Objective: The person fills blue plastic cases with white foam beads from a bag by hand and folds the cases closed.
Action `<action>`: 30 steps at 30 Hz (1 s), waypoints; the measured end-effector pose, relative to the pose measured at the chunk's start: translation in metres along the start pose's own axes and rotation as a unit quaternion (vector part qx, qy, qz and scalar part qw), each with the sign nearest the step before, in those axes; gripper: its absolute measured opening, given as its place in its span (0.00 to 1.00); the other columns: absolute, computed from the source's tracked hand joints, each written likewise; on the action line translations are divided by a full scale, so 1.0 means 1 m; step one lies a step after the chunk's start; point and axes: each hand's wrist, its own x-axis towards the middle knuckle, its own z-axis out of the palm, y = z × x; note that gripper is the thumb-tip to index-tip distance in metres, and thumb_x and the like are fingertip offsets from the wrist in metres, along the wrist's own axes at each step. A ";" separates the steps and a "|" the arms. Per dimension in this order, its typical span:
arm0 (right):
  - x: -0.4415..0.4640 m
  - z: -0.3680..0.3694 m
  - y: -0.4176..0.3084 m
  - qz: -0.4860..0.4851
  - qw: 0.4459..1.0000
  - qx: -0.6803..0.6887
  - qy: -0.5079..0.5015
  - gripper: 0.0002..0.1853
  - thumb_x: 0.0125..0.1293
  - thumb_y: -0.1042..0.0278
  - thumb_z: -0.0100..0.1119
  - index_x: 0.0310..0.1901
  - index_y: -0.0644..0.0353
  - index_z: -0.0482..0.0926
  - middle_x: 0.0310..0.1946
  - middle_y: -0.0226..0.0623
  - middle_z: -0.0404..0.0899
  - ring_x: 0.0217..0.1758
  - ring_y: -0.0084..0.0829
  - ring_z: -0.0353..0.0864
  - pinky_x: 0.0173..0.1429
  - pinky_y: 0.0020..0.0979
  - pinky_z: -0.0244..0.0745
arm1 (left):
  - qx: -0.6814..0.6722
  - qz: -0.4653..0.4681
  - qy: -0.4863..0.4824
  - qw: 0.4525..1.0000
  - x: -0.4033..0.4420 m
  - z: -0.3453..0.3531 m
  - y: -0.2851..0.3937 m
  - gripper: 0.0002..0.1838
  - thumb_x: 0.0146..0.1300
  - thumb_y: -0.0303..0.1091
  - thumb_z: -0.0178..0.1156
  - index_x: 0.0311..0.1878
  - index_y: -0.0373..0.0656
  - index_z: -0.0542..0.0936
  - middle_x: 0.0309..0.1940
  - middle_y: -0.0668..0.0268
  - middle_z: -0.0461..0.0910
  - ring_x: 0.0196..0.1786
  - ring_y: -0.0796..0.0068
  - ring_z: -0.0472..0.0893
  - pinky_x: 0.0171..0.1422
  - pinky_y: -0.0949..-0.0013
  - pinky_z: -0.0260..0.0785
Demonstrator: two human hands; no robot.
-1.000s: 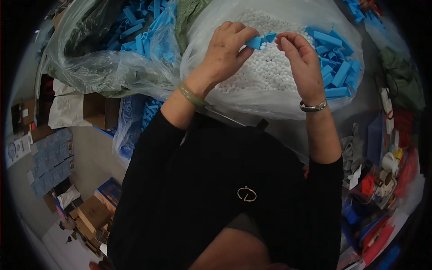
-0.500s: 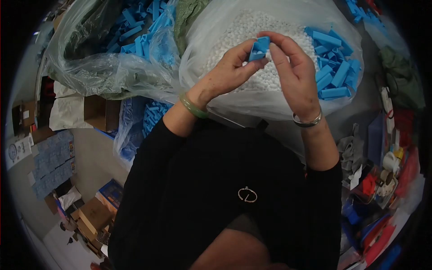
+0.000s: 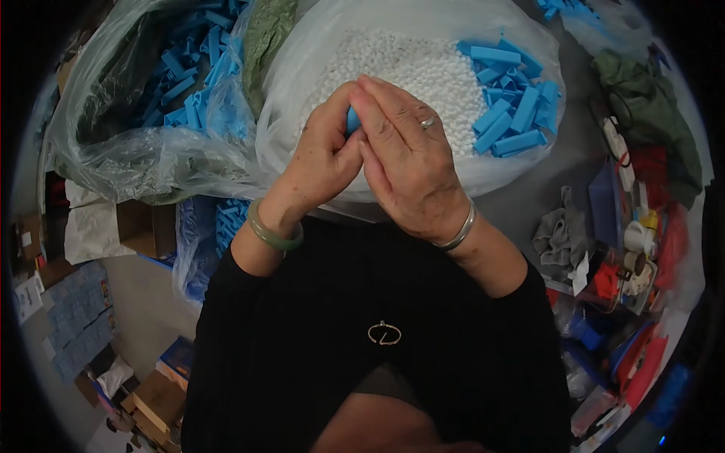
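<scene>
Cupped together over the white bag, my hands enclose a blue plastic piece (image 3: 353,121), of which only a sliver shows between them. My left hand (image 3: 321,151), below a green bangle, has its fingers wrapped round the piece from the left. From the right, my right hand (image 3: 411,147) lies over it with fingers pressed together, hiding most of it. Beneath them is a mass of small white pellets (image 3: 423,64) in a translucent plastic bag (image 3: 283,113). Several blue channel-shaped pieces (image 3: 521,109) lie heaped on the pellets' right side.
At the upper left, another plastic bag (image 3: 121,158) holds many blue pieces (image 3: 177,83). A blue-lined container (image 3: 198,234) with small blue parts stands below it. Cardboard boxes (image 3: 158,396) are at the lower left. Tape rolls (image 3: 636,263) and a grey cloth (image 3: 561,234) lie on the right.
My right hand has closed over the blue piece, which was visible between my fingertips before. Both hands have come together and lower; the view has shifted, so the bags appear farther left.
</scene>
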 end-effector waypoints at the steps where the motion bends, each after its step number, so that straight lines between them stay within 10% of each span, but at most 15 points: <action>1: -0.001 0.002 0.002 0.011 0.999 0.046 -0.013 0.28 0.57 0.81 0.59 0.62 0.70 0.72 0.60 0.50 0.74 0.60 0.47 0.76 0.65 0.39 0.71 | 0.000 -0.002 -0.001 1.000 -0.004 -0.002 0.001 0.15 0.62 0.19 0.52 0.52 0.36 0.72 0.37 0.61 0.76 0.40 0.75 0.74 0.43 0.72 0.69; 5: -0.004 -0.002 0.013 0.068 0.982 0.171 -0.050 0.25 0.59 0.80 0.60 0.60 0.67 0.74 0.57 0.51 0.76 0.58 0.46 0.77 0.62 0.38 0.71 | 0.023 -0.112 -0.014 0.993 -0.026 -0.037 0.020 0.12 0.62 0.21 0.58 0.49 0.36 0.73 0.35 0.65 0.76 0.39 0.78 0.73 0.42 0.74 0.68; 11: -0.016 -0.050 0.129 0.092 0.901 -0.401 -0.136 0.11 0.57 0.60 0.68 0.32 0.57 0.79 0.35 0.39 0.78 0.42 0.41 0.78 0.45 0.41 0.70 | 0.202 -0.343 -0.001 0.917 -0.126 -0.156 0.044 0.18 0.60 0.27 0.67 0.52 0.39 0.76 0.35 0.63 0.77 0.40 0.77 0.76 0.46 0.71 0.69; 13: -0.042 -0.048 0.163 0.102 0.869 -0.449 -0.184 0.10 0.58 0.59 0.66 0.30 0.56 0.79 0.35 0.39 0.79 0.42 0.42 0.78 0.44 0.43 0.70 | 0.586 -0.260 -0.053 0.766 -0.167 -0.183 0.041 0.18 0.59 0.30 0.69 0.51 0.38 0.77 0.38 0.58 0.81 0.39 0.68 0.80 0.46 0.68 0.72; 15: -0.051 -0.040 0.177 0.090 0.867 -0.448 -0.198 0.09 0.59 0.60 0.64 0.30 0.56 0.80 0.34 0.39 0.79 0.42 0.42 0.78 0.44 0.43 0.71 | 0.651 -0.238 -0.038 0.720 -0.175 -0.186 0.041 0.16 0.59 0.32 0.69 0.48 0.37 0.79 0.39 0.55 0.83 0.37 0.60 0.82 0.43 0.65 0.73; 20: -0.019 -0.015 0.153 0.119 0.885 -0.399 -0.206 0.06 0.59 0.66 0.59 0.31 0.57 0.80 0.34 0.41 0.80 0.42 0.43 0.81 0.44 0.45 0.75 | 0.305 -0.262 0.122 0.907 -0.124 -0.152 0.050 0.09 0.62 0.29 0.66 0.42 0.36 0.81 0.34 0.60 0.83 0.37 0.70 0.83 0.41 0.70 0.73; 30: 0.014 0.079 0.143 0.137 0.879 -0.240 -0.389 0.10 0.61 0.70 0.52 0.37 0.64 0.82 0.40 0.50 0.83 0.43 0.49 0.84 0.49 0.43 0.80 | 0.303 -0.135 0.098 0.938 -0.086 -0.133 0.038 0.07 0.62 0.24 0.65 0.42 0.34 0.80 0.34 0.62 0.83 0.37 0.73 0.82 0.43 0.73 0.73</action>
